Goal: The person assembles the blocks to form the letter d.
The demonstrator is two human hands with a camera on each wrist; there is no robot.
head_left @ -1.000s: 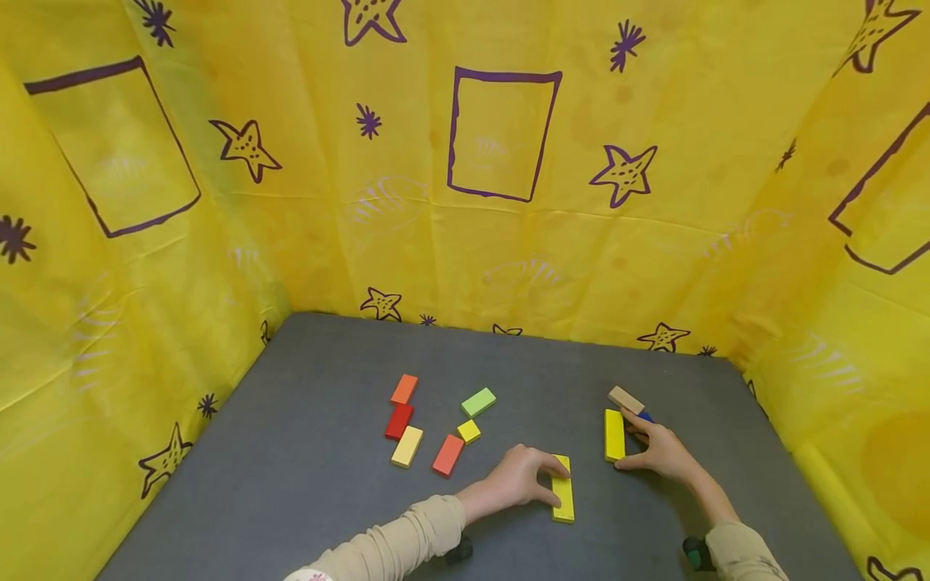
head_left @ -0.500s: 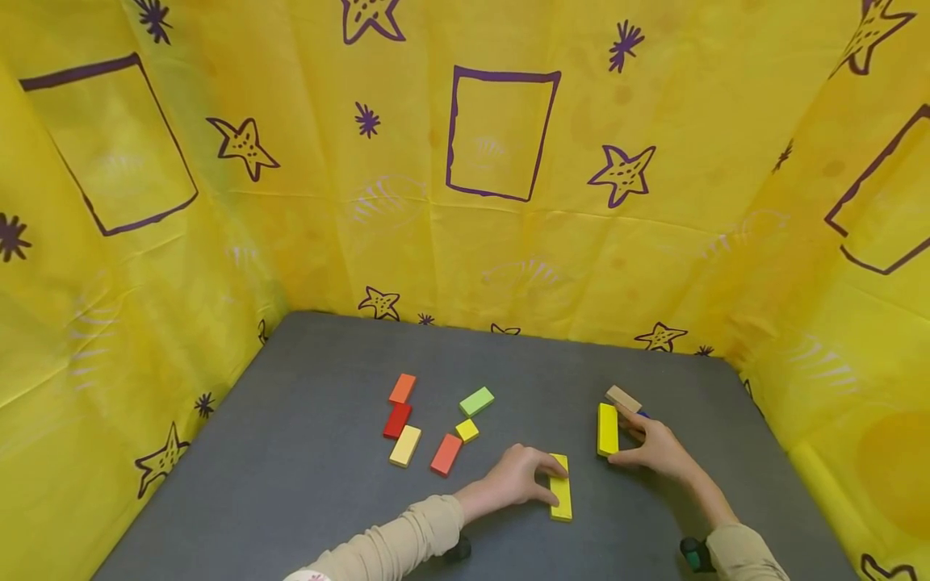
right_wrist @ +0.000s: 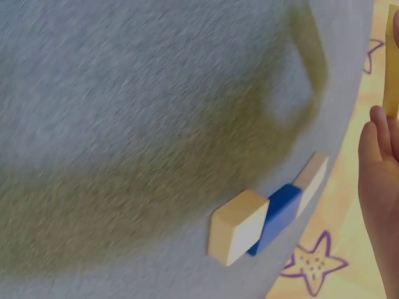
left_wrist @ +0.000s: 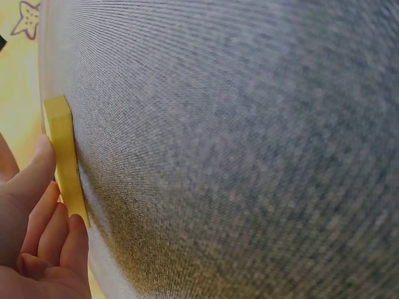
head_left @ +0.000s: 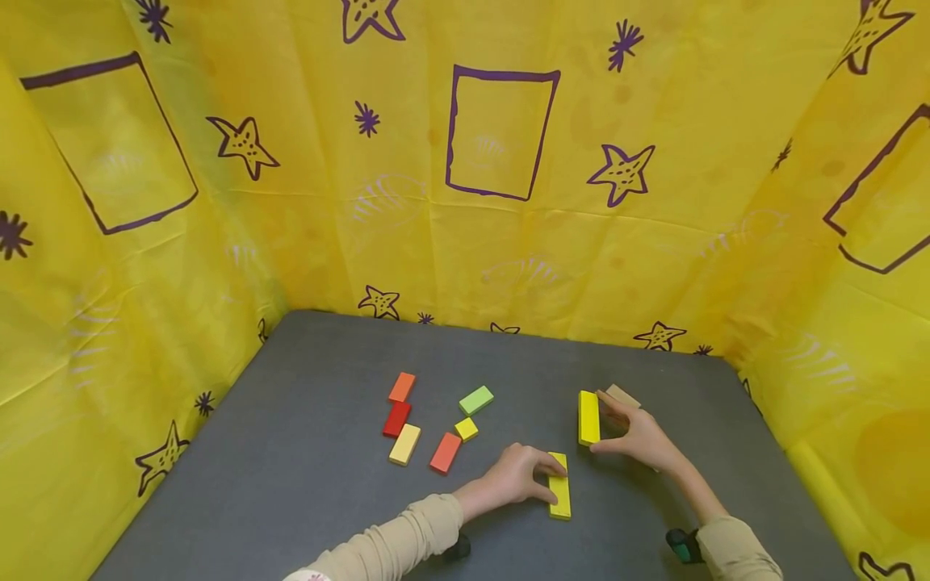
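My left hand point(head_left: 514, 478) pinches a yellow wooden block point(head_left: 559, 486) that lies lengthwise on the grey table, thumb at its near end and fingers farther up. In the left wrist view the same block point(left_wrist: 65, 159) rests on the cloth against my thumb and fingers. Just beyond it, my right hand point(head_left: 639, 440) grips a second yellow block point(head_left: 589, 419) by its ends. The right wrist view catches only part of this block point(right_wrist: 391, 68), raised off the table, with a shadow of hand and block on the surface below.
Behind my right hand lie a tan block point(head_left: 623, 395), a blue block point(right_wrist: 275, 217) and a cream block point(right_wrist: 239, 227) in a row. Left of my hands are several loose blocks, including a green block point(head_left: 475, 400) and a red block point(head_left: 396, 420). A yellow curtain point(head_left: 465, 242) encloses the table.
My right hand has carried its yellow block left and slightly away from me, off the tan and blue blocks. The left hand and its block have stayed in place.
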